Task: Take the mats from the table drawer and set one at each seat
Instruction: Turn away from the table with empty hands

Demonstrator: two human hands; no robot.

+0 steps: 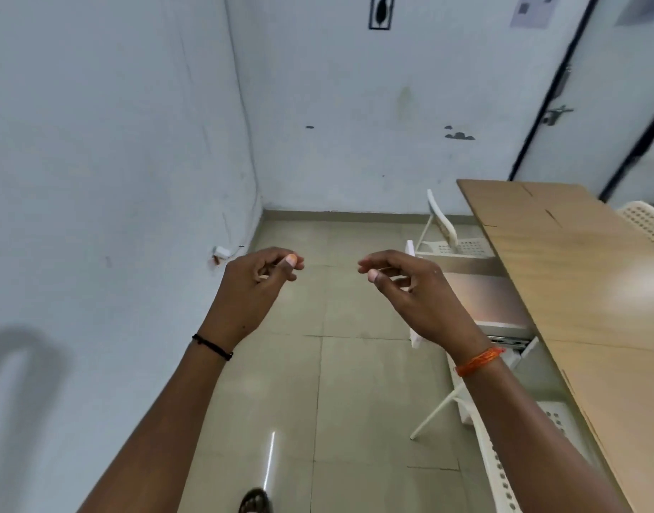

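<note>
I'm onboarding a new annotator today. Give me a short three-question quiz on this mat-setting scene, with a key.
1. True or false: the drawer under the wooden table is pulled out.
2. Which wrist wears the orange thread band? A) left B) right C) neither
3. Fill in: the left hand and right hand are raised over the ____, beside the table, with curled fingers and nothing visibly held.

Key: 1. true; 2. B; 3. floor.
</note>
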